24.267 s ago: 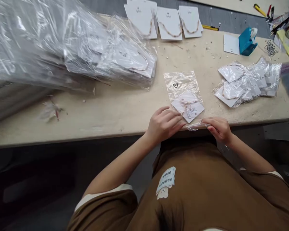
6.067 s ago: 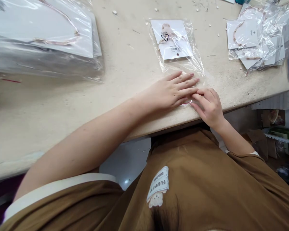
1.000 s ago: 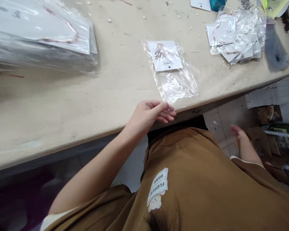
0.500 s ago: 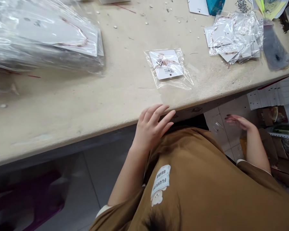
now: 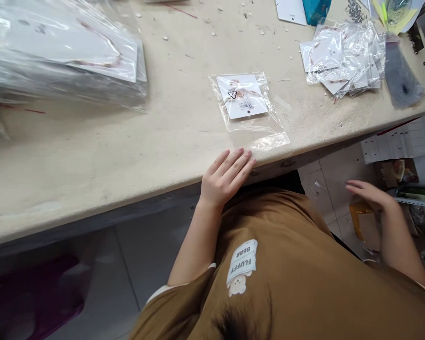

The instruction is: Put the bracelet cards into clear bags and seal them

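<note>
A clear plastic bag (image 5: 248, 107) with a white card and a thin chain inside lies flat near the front edge of the beige table (image 5: 127, 141). My left hand (image 5: 226, 177) rests at the table's edge just below the bag, fingers stretched out and holding nothing. My right hand (image 5: 370, 194) hangs off the table to the right, over the floor, fingers extended and empty.
A big stack of bagged cards (image 5: 63, 52) fills the table's left back. A smaller pile of bagged cards (image 5: 343, 56) lies at the right, beside a dark grey pouch (image 5: 402, 78) and a blue tape dispenser (image 5: 315, 9). Boxes and a shelf stand below on the right.
My left hand opened from a loose curl and settled at the table edge. My right hand moved farther right and down, away from the table. The bag lies untouched.
</note>
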{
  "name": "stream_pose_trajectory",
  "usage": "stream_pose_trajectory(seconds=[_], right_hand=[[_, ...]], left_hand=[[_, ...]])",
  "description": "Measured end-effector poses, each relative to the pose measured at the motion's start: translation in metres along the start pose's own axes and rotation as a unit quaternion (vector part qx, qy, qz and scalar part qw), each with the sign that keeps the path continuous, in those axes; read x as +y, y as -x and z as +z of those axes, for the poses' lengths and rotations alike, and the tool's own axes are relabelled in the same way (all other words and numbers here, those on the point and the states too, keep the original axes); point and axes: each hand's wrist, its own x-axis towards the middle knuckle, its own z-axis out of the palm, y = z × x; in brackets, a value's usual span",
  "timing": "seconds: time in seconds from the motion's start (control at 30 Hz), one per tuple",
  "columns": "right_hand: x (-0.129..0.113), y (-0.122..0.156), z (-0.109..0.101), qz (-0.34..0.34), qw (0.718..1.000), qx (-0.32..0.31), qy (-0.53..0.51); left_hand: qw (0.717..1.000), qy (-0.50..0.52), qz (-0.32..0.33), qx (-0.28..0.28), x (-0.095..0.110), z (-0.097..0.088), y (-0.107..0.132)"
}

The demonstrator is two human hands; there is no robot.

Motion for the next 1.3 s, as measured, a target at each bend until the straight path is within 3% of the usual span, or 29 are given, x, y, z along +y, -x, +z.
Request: stream_pose_trajectory(seconds=[0.07, 0.1, 0.13, 0.23, 0.3, 0.4, 0.47, 0.5, 0.57, 0.67, 0.73, 0.87, 0.9, 0.93, 0.97, 1.13, 1.3], right_hand=[[0.013, 0.018, -0.024, -0.052, 0.995, 0.050, -0.075], [0.019, 0.022, -0.029, -0.086, 0.988, 0.058, -0.110], [0.023, 0.024, -0.028, -0.095, 0.985, 0.105, -0.099], [0.024, 0.006, 0.001, -0.089, 0.969, 0.231, -0.008], [0.015, -0.014, 0.025, -0.086, 0.956, 0.277, 0.036], [-0.007, -0.033, 0.049, -0.098, 0.938, 0.327, 0.060], [-0.030, -0.038, 0.059, -0.161, 0.908, 0.375, 0.098], [-0.044, -0.040, 0.063, -0.217, 0.880, 0.402, 0.130], [-0.078, -0.047, 0.075, -0.352, 0.794, 0.450, 0.207], [-0.134, -0.064, 0.094, -0.506, 0.673, 0.472, 0.262], [-0.168, -0.074, 0.103, -0.588, 0.616, 0.462, 0.248], [-0.220, -0.062, 0.100, -0.745, 0.435, 0.473, 0.177], [-0.229, -0.054, 0.096, -0.765, 0.409, 0.468, 0.167], [-0.237, -0.045, 0.091, -0.777, 0.408, 0.453, 0.158], [-0.243, -0.035, 0.086, -0.782, 0.429, 0.429, 0.145], [-0.265, -0.006, 0.070, -0.752, 0.616, 0.236, 0.000], [-0.275, 0.000, 0.063, -0.645, 0.731, 0.118, -0.189]], left_hand=[[0.998, -0.041, 0.042, 0.025, -0.001, 0.001, 0.000], [0.997, -0.045, 0.049, 0.025, -0.002, 0.001, 0.000], [0.997, -0.044, 0.051, 0.024, -0.002, 0.000, 0.000], [0.998, -0.033, 0.055, 0.013, -0.002, -0.003, 0.002], [0.997, -0.033, 0.065, 0.005, -0.002, -0.006, 0.004], [0.996, -0.040, 0.085, -0.010, -0.001, -0.010, 0.007], [0.996, -0.039, 0.085, -0.014, 0.001, -0.012, 0.008], [0.996, -0.032, 0.078, -0.011, 0.002, -0.013, 0.009], [0.998, -0.015, 0.062, -0.001, 0.006, -0.014, 0.010], [0.998, -0.003, 0.053, 0.016, 0.013, -0.016, 0.010], [0.998, 0.008, 0.046, 0.029, 0.016, -0.019, 0.008], [0.997, 0.065, 0.025, 0.042, 0.018, -0.030, -0.001], [0.996, 0.082, 0.023, 0.037, 0.018, -0.033, -0.003], [0.994, 0.102, 0.022, 0.032, 0.017, -0.036, -0.006], [0.992, 0.121, 0.020, 0.031, 0.016, -0.039, -0.008], [0.988, 0.134, -0.019, 0.067, 0.015, -0.049, -0.026], [0.951, 0.195, -0.203, 0.125, 0.018, -0.054, -0.048]])
